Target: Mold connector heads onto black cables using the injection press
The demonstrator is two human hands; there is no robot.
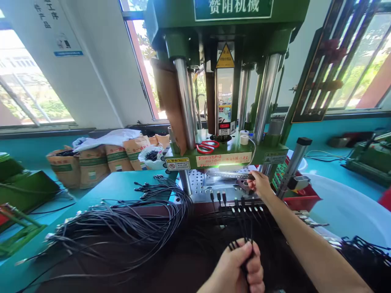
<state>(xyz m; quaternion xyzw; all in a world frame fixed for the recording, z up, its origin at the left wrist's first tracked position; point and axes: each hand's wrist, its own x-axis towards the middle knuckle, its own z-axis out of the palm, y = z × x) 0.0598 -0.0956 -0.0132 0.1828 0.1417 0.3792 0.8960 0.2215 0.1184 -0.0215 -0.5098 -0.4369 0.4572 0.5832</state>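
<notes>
cables: thin black leads [244, 238], a handful bunched tight in our left hand [235, 270], fanning out as they run away from us
plug ends: small black connectors [241, 202], side by side in a row along the front edge of the perforated plate [201, 183]
tool: slim shiny bar [227, 175], lying roughly level, one end pinched in our right hand [259, 184]

Two: left hand [236, 266], right hand [260, 184]. One scissors [207, 147]. One press [226, 24].
</notes>
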